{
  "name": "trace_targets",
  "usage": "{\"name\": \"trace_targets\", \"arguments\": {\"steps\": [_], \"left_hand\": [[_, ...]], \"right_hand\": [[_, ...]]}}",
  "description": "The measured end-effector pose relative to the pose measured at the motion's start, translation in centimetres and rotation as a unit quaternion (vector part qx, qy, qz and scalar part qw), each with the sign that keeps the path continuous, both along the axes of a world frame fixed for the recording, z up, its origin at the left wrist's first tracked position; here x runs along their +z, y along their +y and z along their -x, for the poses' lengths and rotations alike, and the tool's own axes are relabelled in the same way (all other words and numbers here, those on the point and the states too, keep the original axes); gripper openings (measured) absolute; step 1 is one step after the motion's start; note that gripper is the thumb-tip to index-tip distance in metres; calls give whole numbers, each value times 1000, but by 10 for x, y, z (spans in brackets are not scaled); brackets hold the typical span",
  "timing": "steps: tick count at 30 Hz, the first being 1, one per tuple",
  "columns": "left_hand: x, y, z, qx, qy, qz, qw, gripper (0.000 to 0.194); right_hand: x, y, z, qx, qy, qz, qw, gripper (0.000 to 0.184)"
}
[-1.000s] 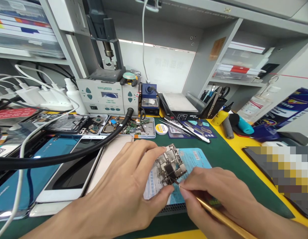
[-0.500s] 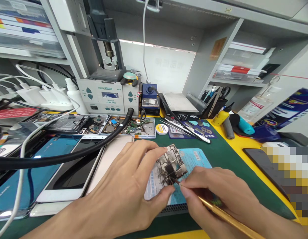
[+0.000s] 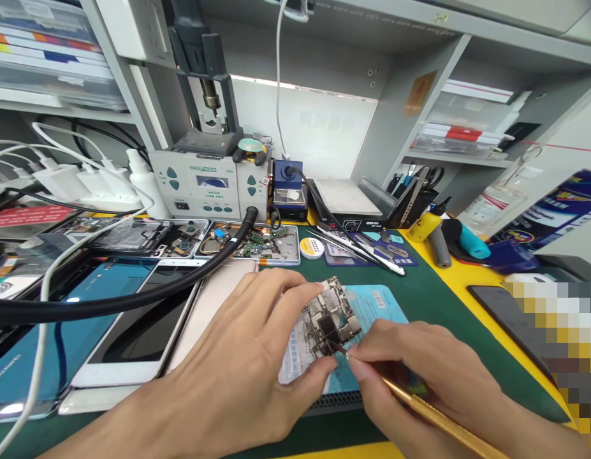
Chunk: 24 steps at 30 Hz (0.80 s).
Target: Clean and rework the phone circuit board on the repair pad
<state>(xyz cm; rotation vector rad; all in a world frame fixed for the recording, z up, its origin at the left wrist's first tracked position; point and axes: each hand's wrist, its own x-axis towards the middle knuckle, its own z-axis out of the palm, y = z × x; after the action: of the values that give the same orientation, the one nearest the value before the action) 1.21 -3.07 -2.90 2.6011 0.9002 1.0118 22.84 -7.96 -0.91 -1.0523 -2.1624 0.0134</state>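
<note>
Near the worktop's [image 3: 458,277] front edge, left hand [image 3: 247,354] and right hand [image 3: 410,363] are working over a blue card [image 3: 384,305]: the right is pinching a gold tool [image 3: 431,414], wanting light pressure; the left is clasping the circuit board [image 3: 332,324].

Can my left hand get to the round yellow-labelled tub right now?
Probably yes: only green mat seems to separate the left hand and round tub, though that hand is holding the circuit board.

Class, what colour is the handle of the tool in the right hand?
The handle is gold, best seen in the head view.
</note>
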Motion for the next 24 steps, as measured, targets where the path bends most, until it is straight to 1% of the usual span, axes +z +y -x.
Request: {"name": "trace_targets", "arguments": {"steps": [4,8,12,18,24], "left_hand": [[0,0,0,-1,3,2,1000,51],[-1,0,0,0,1,-5,1000,52],[0,1,-1,1,3,0,1000,50],[-1,2,-2,4,5,-3,1000,51],[-1,1,-1,1,-1,-7,1000,51]], "right_hand": [[0,-1,0,-14,5,-4,1000,15],[1,0,0,1,-4,8,1000,16],[1,2,1,8,7,7,1000,16],[-2,0,0,-11,6,13,1000,15],[-1,0,-1,-7,3,9,1000,16]]}}
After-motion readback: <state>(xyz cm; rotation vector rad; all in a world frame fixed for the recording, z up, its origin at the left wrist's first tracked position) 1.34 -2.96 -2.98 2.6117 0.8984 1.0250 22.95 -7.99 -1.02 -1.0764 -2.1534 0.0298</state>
